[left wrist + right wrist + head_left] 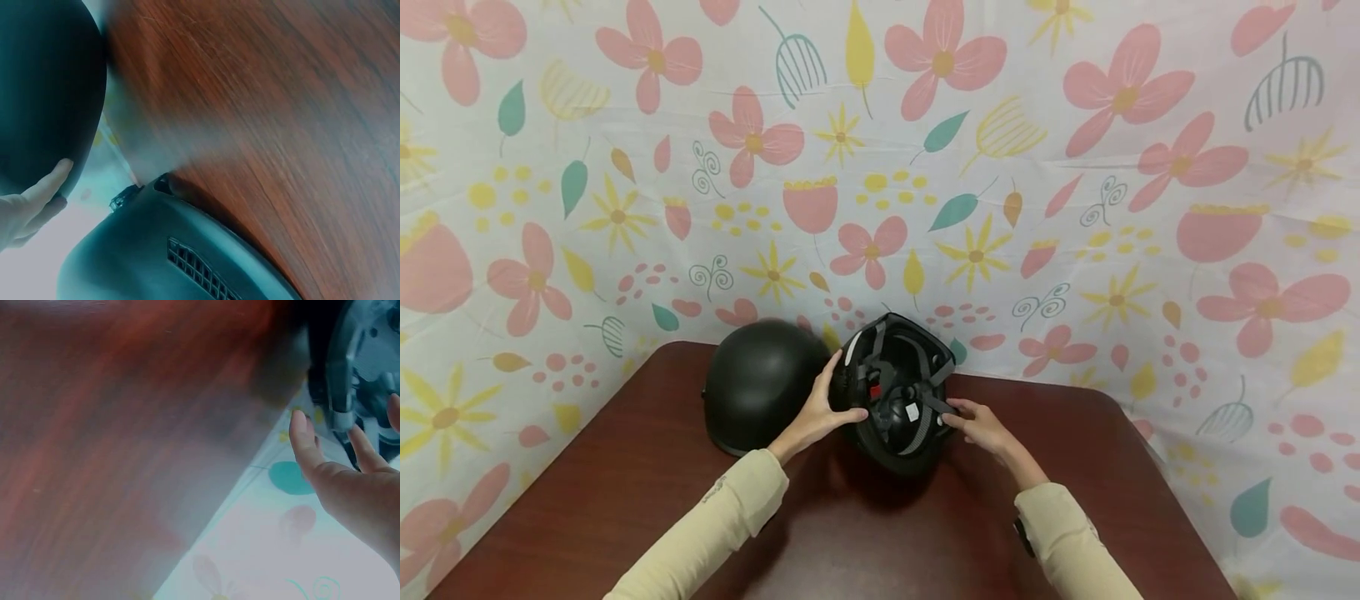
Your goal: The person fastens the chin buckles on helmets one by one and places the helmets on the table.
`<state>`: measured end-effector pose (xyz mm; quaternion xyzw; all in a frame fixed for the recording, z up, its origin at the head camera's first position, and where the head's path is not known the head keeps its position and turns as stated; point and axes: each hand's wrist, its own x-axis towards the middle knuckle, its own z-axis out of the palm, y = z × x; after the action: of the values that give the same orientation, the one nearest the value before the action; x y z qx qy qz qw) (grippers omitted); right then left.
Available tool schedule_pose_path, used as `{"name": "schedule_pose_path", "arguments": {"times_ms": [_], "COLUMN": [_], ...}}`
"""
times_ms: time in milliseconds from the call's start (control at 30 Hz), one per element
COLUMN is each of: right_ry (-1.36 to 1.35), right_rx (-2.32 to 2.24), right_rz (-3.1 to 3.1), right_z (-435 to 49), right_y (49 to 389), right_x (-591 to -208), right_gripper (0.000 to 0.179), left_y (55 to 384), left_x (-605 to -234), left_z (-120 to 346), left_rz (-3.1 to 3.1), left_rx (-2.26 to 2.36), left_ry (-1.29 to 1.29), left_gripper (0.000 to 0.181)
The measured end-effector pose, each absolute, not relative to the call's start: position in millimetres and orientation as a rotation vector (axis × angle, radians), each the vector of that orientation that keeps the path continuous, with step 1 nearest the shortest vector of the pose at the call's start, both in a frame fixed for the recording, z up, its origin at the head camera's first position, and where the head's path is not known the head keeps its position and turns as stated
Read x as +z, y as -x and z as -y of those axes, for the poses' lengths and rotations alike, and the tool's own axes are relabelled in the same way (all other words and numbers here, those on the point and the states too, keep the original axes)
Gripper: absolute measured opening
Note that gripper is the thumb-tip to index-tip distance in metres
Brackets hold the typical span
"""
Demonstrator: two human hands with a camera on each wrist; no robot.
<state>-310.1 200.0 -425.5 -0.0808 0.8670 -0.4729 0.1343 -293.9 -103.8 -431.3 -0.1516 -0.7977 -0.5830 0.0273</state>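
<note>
A black helmet (891,454) is tipped so its hollow faces the head camera, showing dark padding, grey straps (936,375) and a small white label (912,412). My left hand (812,417) holds its left side, thumb over the rim and fingers against the outer shell. At the right rim, beside a strap, the fingertips of my right hand (988,432) pinch the edge; in the right wrist view fingers lie on both sides of the rim (339,387). A second black helmet (760,383) stands dome up just left of it. Its vent grille (200,269) shows in the left wrist view.
Both helmets are near the back of a dark reddish-brown wooden table (880,542). A white cloth backdrop (1075,192) with pink, yellow and teal flower prints hangs behind and around the table's edges.
</note>
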Motion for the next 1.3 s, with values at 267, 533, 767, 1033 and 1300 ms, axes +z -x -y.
{"name": "schedule_pose_path", "arguments": {"times_ms": [267, 533, 767, 1033, 1300], "right_ry": [0.272, 0.323, 0.325, 0.321, 0.327], "right_rx": [-1.328, -1.361, -1.321, -1.323, -1.370], "right_rz": [-2.584, -2.509, -2.453, -2.434, -2.461], "right_z": [-200.4, -202.9, -200.1, -200.6, -194.6], "right_y": [311.4, 308.0, 306.4, 310.0, 313.6], "right_x": [-423.9, -435.2, -445.0, -444.0, -436.2], "right_gripper": [0.057, 0.052, 0.059, 0.061, 0.061], "left_y": [292.9, 291.6, 286.5, 281.3, 284.6], "left_x": [-429.1, -431.1, -435.1, -428.9, -434.5], "left_z": [104.7, 102.6, 98.4, 97.9, 93.9], "left_rz": [2.420, 2.496, 2.541, 2.487, 2.468], "left_rx": [-1.805, -1.845, -1.914, -1.905, -1.836], "left_ry": [0.463, 0.409, 0.438, 0.444, 0.484], "left_gripper": [0.093, 0.099, 0.110, 0.107, 0.107]}}
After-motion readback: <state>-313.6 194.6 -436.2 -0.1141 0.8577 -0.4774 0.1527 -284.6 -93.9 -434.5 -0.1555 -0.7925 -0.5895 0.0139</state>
